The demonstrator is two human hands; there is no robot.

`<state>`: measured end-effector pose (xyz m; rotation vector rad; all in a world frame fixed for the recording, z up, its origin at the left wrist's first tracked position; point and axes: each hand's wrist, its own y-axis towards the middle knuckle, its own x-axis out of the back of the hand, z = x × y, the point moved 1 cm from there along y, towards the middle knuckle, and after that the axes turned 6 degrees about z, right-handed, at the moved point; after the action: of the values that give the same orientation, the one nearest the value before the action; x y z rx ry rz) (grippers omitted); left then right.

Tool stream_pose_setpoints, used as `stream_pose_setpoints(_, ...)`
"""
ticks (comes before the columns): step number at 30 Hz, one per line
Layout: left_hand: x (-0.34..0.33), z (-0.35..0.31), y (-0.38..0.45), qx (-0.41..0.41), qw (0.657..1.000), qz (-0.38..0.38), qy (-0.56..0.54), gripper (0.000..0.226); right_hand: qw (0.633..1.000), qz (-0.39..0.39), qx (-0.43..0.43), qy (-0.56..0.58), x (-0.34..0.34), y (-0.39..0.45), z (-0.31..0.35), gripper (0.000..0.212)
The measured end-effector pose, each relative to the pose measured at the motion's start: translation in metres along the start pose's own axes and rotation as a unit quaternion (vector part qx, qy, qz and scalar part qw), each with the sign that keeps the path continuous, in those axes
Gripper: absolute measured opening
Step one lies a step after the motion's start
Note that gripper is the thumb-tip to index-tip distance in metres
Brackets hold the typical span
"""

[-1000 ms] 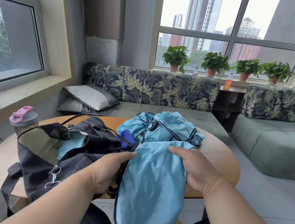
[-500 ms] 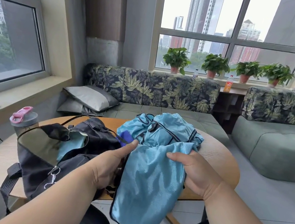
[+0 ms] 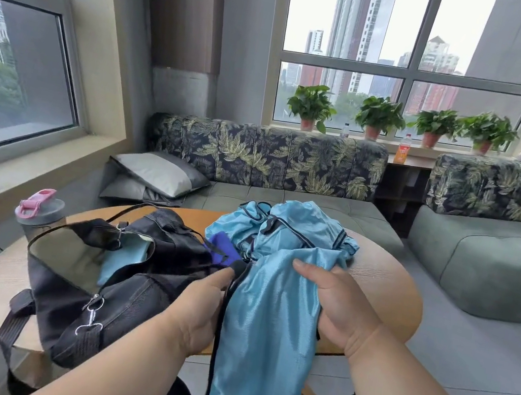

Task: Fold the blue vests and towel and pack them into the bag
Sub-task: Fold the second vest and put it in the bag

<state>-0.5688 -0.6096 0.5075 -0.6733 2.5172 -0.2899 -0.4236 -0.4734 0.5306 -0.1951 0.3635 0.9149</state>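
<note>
A light blue vest (image 3: 265, 337) with dark trim hangs over the near edge of the round wooden table (image 3: 385, 289). My left hand (image 3: 201, 308) pinches its left edge and my right hand (image 3: 338, 301) grips its upper right part. Behind it a heap of more blue vests (image 3: 291, 230) lies on the table, with a small dark blue cloth (image 3: 220, 247) at its left. The open black bag (image 3: 119, 280) lies to the left, a piece of light blue fabric (image 3: 124, 258) inside it.
A grey bottle with a pink lid (image 3: 39, 210) stands at the table's left edge. Leaf-patterned sofas (image 3: 265, 160) with grey pillows (image 3: 159, 172) lie behind the table. Potted plants (image 3: 380, 114) line the window sill. My dark-trousered knees are under the table's near edge.
Both hands have lifted the vest and drawn it up toward the heap, so less of it hangs below the table edge. My left hand has shifted onto its left edge.
</note>
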Motion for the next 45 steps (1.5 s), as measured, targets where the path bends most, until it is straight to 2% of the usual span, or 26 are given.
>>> stream_pose_setpoints(4,0.004,-0.005,0.003,-0.03,0.999,-0.006,-0.013,0.064,1.0,-0.006,-0.005,0.011,0.003,-0.001,0.002,0.029)
stream_pose_setpoints(8,0.008,-0.013,0.005,-0.019,0.999,-0.011,-0.048,0.087,1.0,-0.01,-0.017,0.014,0.008,-0.002,0.001,0.027)
stream_pose_setpoints(10,0.009,-0.014,0.003,-0.01,0.998,0.007,-0.067,0.092,1.0,-0.009,-0.019,0.015,0.007,-0.002,-0.001,0.027)
stream_pose_setpoints(16,0.019,-0.005,0.008,0.019,0.994,0.033,-0.098,0.069,0.999,-0.012,-0.025,0.033,0.006,0.0,-0.004,0.028)
stream_pose_setpoints(21,0.026,0.004,0.01,0.011,0.994,0.061,-0.095,0.065,0.998,-0.024,-0.03,0.04,0.007,0.001,-0.006,0.028)
stream_pose_setpoints(25,0.016,0.011,0.008,-0.037,0.997,0.019,0.067,0.039,0.998,-0.019,-0.039,0.037,0.006,0.0,-0.005,0.027)
stream_pose_setpoints(28,0.018,0.016,0.016,-0.069,0.994,-0.043,0.079,0.032,0.998,-0.021,-0.033,0.039,0.005,-0.002,0.0,0.026)
stream_pose_setpoints(31,0.021,0.013,0.024,-0.091,0.994,-0.062,0.016,0.032,0.997,-0.026,-0.042,0.057,0.008,-0.002,-0.001,0.025)
stream_pose_setpoints(35,0.028,0.014,0.031,-0.112,0.986,-0.121,0.002,0.052,0.996,-0.018,-0.081,0.034,0.011,-0.002,-0.006,0.03)
stream_pose_setpoints(40,0.027,0.008,0.03,-0.128,0.981,-0.147,0.005,0.045,0.997,0.0,-0.052,0.051,0.01,-0.001,0.0,0.03)
stream_pose_setpoints(43,0.023,0.006,0.022,-0.092,0.988,-0.122,0.024,0.033,0.994,0.024,-0.067,0.083,0.008,-0.003,-0.001,0.034)
stream_pose_setpoints(45,0.017,0.008,0.014,-0.032,0.998,-0.054,0.028,0.038,0.99,0.038,-0.08,0.108,0.004,-0.005,-0.003,0.038)
